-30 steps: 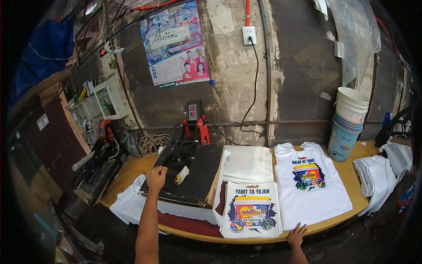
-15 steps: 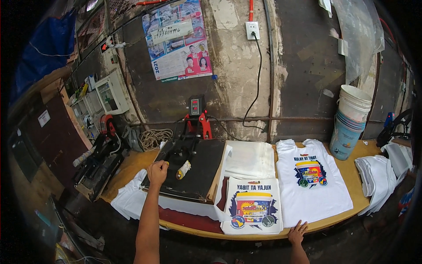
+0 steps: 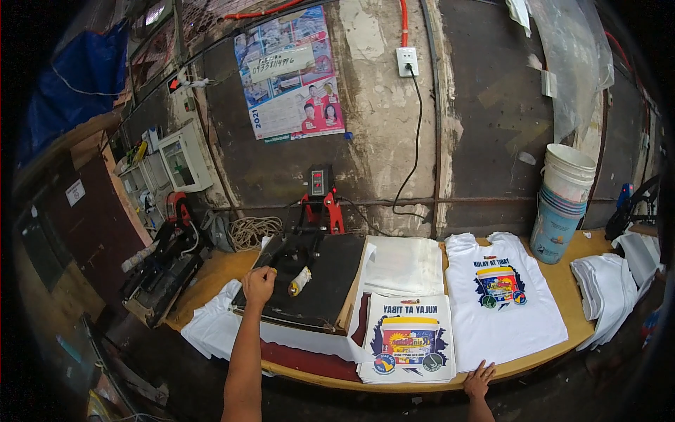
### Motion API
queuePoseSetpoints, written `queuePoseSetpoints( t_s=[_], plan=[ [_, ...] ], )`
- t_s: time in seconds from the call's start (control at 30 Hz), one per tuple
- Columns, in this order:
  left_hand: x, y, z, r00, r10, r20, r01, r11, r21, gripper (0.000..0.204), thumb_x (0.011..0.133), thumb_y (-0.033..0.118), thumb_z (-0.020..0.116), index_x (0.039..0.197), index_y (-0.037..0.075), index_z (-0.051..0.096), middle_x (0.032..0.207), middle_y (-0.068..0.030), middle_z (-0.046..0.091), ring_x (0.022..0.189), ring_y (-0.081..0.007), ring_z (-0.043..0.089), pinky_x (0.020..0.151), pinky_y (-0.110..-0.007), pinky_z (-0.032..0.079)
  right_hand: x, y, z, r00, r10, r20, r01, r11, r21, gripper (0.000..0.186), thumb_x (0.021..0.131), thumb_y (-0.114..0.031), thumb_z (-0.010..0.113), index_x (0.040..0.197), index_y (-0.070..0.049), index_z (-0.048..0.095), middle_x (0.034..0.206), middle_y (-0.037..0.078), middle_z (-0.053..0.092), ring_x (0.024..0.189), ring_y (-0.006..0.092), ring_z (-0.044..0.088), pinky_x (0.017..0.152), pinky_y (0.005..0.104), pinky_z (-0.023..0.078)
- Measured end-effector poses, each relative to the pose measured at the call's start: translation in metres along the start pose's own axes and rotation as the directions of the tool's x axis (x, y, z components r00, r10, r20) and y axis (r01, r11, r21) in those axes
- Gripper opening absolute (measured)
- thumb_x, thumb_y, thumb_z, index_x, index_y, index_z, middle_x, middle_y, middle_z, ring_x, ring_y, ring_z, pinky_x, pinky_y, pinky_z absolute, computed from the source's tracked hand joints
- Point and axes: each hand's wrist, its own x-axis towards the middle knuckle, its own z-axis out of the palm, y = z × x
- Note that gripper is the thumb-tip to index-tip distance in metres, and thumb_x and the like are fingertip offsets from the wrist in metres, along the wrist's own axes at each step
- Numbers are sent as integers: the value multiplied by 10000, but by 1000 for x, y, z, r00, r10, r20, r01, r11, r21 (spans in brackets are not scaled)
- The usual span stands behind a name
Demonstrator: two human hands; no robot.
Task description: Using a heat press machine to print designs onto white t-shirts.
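My left hand (image 3: 259, 285) is closed in a fist over the left part of a black heat press (image 3: 330, 260); what its fingers hold, if anything, is hidden. Beside it, a cloth-wrapped handle (image 3: 300, 281) sticks up from the press. My right hand (image 3: 479, 381) rests with fingers spread at the bottom hem of a white printed T-shirt (image 3: 513, 337), which lies flat on the table. Between the hands, a stack of transfer sheets (image 3: 408, 309) shows a mirrored paint-bucket design. White cloth (image 3: 211, 320) pokes out at the press's left.
Pale sheets (image 3: 404, 264) lie behind the transfers. Stacked buckets (image 3: 559, 211) stand at the back right, near folded white cloth (image 3: 608, 292). A second black press (image 3: 165, 267) sits at the left, with coiled rope (image 3: 253, 231) behind. A power cord (image 3: 420, 119) hangs from the wall outlet.
The whole view has shifted slightly, so the table sits a little lower in the picture. Both hands keep nearly the same places on the press and the T-shirt.
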Motion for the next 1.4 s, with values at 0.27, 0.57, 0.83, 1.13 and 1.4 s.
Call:
queuePoseSetpoints(
  t_s=[0.27, 0.57, 0.83, 1.13, 1.4],
  plan=[
    [1, 1, -4, 1000, 0, -15, 0, 1000, 7, 201, 769, 234, 582, 717, 54, 656, 707, -166, 629, 680, -384, 601, 599, -467, 451, 5, 2, 7, 999, -42, -20, 42, 999, 2, 687, 947, -336, 362, 1494, -86, 28, 1524, 231, -137, 1404, 445, -60, 1047, 542, 339],
    [1, 4, -6, 999, -49, 23, 47, 995, 87, 228, 789, 249, 574, 702, 50, 642, 704, -177, 623, 677, -389, 598, 602, -483, 442, -2, -4, -8, 996, -82, 25, 81, 996, 33, 696, 945, -328, 360, 1480, -17, 41, 1502, 296, -116, 1379, 503, -56, 1119, 549, 119],
    [2, 12, -8, 998, -51, 27, 50, 996, 68, 220, 794, 240, 577, 712, 48, 648, 695, -173, 622, 673, -378, 602, 609, -471, 446, -6, 0, -6, 993, -121, -1, 121, 992, 45, 696, 949, -328, 355, 1472, 14, 49, 1491, 324, -106, 1374, 514, -45, 1123, 560, 49],
    [2, 8, -6, 999, -38, 5, 38, 998, 41, 215, 788, 232, 584, 704, 42, 639, 675, -172, 608, 656, -378, 594, 582, -463, 436, -9, -3, -8, 997, -80, -6, 80, 995, 56, 688, 950, -303, 393, 1477, -7, 63, 1503, 300, -95, 1385, 493, -45, 1134, 525, 103],
    [2, 6, -4, 1000, -31, -5, 31, 999, 40, 217, 787, 232, 584, 695, 41, 631, 668, -170, 605, 650, -378, 591, 580, -462, 437, -1, 2, 3, 994, -99, -45, 99, 995, -18, 653, 965, -285, 360, 1479, -15, 60, 1508, 290, -88, 1390, 479, -46, 1139, 520, 76]
  ],
)
